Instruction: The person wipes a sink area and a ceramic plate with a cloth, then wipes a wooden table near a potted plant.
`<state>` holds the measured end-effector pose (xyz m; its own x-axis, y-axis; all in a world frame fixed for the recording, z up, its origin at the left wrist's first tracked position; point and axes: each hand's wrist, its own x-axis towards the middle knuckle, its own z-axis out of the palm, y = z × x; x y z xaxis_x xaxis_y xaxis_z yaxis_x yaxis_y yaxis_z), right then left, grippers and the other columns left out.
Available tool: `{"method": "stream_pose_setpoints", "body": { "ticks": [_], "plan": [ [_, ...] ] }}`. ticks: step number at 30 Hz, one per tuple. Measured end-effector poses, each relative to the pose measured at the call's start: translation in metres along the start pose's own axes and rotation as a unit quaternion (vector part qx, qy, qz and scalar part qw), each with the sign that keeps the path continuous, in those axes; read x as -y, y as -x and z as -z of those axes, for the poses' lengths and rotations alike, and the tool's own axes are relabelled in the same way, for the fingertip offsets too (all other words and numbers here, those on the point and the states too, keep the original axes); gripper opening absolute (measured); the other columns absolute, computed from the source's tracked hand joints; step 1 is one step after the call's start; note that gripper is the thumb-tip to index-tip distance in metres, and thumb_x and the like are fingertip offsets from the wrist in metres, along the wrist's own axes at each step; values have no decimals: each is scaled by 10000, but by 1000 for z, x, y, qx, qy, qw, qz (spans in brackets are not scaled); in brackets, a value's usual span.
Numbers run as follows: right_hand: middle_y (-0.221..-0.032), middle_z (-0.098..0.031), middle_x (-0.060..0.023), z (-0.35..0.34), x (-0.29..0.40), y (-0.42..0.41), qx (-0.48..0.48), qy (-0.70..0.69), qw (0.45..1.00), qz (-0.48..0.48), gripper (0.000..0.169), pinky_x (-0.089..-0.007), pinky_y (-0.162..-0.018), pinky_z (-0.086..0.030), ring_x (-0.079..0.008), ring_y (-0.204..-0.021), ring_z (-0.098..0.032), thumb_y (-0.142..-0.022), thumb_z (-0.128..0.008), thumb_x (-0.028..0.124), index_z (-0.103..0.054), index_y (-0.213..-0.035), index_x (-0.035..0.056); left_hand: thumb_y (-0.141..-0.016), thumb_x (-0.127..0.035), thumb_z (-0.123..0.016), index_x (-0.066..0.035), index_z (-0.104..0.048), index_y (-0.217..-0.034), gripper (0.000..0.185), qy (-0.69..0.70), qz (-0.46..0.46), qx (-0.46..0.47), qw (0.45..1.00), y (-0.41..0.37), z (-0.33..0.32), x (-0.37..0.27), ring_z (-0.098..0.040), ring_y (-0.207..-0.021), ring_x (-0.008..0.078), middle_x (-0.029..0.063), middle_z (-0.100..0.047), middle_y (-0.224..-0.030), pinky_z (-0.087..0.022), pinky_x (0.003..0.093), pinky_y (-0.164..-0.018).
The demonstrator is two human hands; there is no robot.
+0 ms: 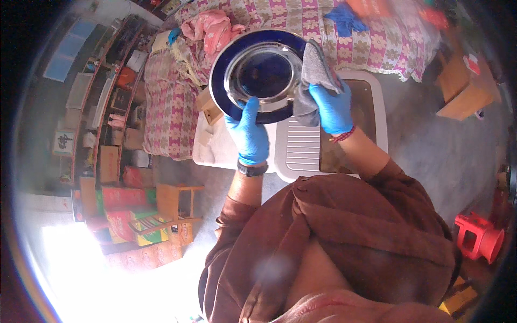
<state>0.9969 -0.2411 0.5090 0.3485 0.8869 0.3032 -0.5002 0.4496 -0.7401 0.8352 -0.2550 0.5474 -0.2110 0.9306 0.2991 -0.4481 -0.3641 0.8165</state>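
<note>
My left hand (pixel 249 135), in a blue disposable glove, grips the lower rim of a round plate (pixel 264 74) with a dark blue border, a shiny silvery ring and a dark centre. The thumb lies on the face turned towards me. My right hand (pixel 333 103), gloved alike, holds a grey cloth (pixel 315 66) against the plate's right edge; part of the cloth hangs below the hand. The plate is held up above a white plastic table (pixel 238 155) with a ribbed part and a brown panel. Some right fingers are hidden by the cloth.
Beyond the table is a bed with a flowered cover (pixel 383 48), bearing a pink cloth (pixel 210 30) and a blue cloth (pixel 346 19). Crowded shelves (pixel 97 97) and a wooden chair (pixel 173 202) stand left. To the right are a cardboard box (pixel 464 93) and a red plastic stool (pixel 476 236).
</note>
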Motion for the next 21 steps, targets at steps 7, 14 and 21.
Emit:
{"method": "stream_pose_setpoints", "body": {
  "ticks": [7,14,21],
  "plan": [
    [-986,-693,-101,40,9,-26,156,259,946,116,437,-306,-793,-518,-141,-890,-642,-715,-777,128,-625,-1100,-15,-826,48,-655,7,-485,-1353,554,-283,29,226,932,-28,17,-43,-613,-991,133,89,-646,-1157,-488,280,-914],
    [-1037,-663,-154,28,6,-59,172,306,918,184,583,-363,-772,-525,-237,-931,-662,-748,-776,220,-505,-1209,-11,-880,-53,-642,10,-618,-1184,311,-170,161,137,963,-14,36,-9,-621,-927,120,66,-677,-1082,-498,272,-839],
    [-1016,-583,-171,-2,48,-42,83,470,805,353,440,-441,-765,-498,-376,-899,-612,-823,-721,291,-499,-1113,45,-975,-205,-564,-9,-639,-1145,270,-64,125,5,990,4,35,2,-611,-881,92,36,-673,-1048,-503,247,-787]
  ]
}}
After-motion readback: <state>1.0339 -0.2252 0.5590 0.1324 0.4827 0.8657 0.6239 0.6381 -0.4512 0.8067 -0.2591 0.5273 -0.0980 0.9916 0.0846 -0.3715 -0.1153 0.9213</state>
